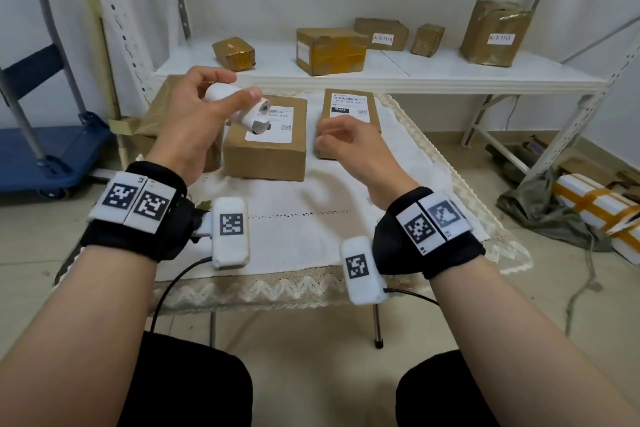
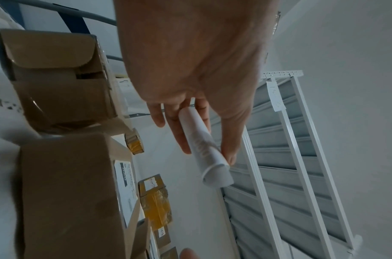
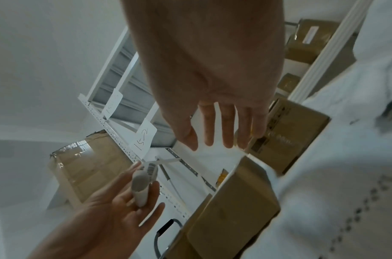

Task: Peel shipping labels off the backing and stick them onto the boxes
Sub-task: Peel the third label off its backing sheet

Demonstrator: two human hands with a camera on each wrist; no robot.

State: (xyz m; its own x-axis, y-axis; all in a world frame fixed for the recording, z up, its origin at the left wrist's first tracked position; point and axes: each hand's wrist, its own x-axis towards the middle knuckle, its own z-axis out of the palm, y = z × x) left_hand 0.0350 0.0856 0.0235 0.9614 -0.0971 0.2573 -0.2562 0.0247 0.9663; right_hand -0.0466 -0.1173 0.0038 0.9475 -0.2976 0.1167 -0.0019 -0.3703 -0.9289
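Observation:
My left hand [image 1: 235,87] is raised over the table and grips a rolled-up white sheet of label backing [image 1: 242,111] between thumb and fingers; the left wrist view shows the same roll [image 2: 203,150]. Below it stands a brown box [image 1: 266,156] with a white shipping label [image 1: 273,125] stuck on top. A second labelled box [image 1: 374,118] sits to its right. My right hand [image 1: 341,139] hovers in front of that second box, fingers relaxed and holding nothing, as the right wrist view also shows [image 3: 219,133].
Both boxes rest on a small table with a white lace cloth [image 1: 311,218]. An open cardboard box [image 1: 156,121] stands at its left edge. Behind is a white shelf [image 1: 381,73] with several taped parcels. A blue hand cart [image 1: 52,156] is on the left, wrapped packages [image 1: 595,208] on the floor right.

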